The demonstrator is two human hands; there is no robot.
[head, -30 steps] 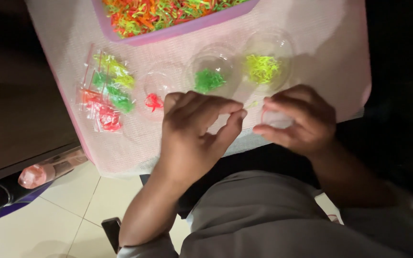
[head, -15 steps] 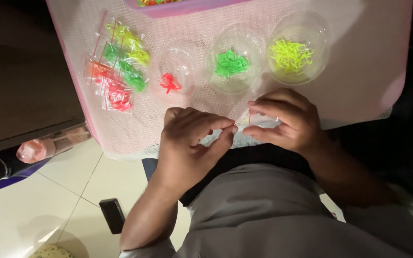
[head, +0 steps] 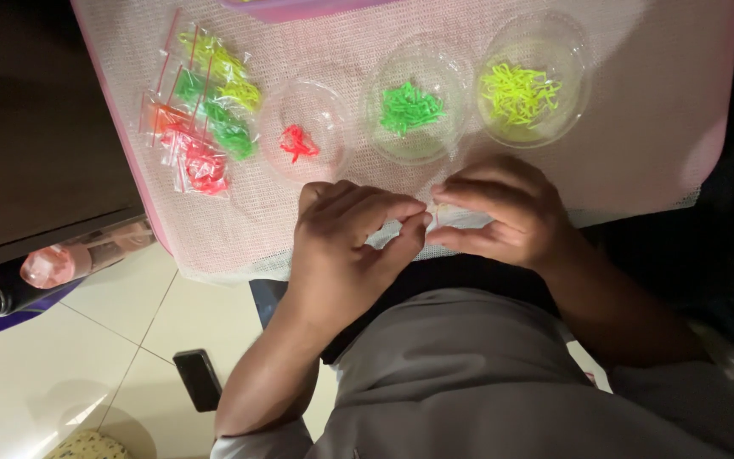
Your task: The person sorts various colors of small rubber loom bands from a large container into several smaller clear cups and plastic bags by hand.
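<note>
At the mat's (head: 639,127) near edge, both hands — left (head: 346,246), right (head: 503,212) — have drawn closer, fingertips pinching one small clear bag (head: 456,219).

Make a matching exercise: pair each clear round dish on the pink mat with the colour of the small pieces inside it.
Things:
1. left dish
2. middle dish
3. right dish

Colours:
A. yellow
B. red
C. green

Pairs: 1-B, 2-C, 3-A. All three stand on the pink mat.
</note>
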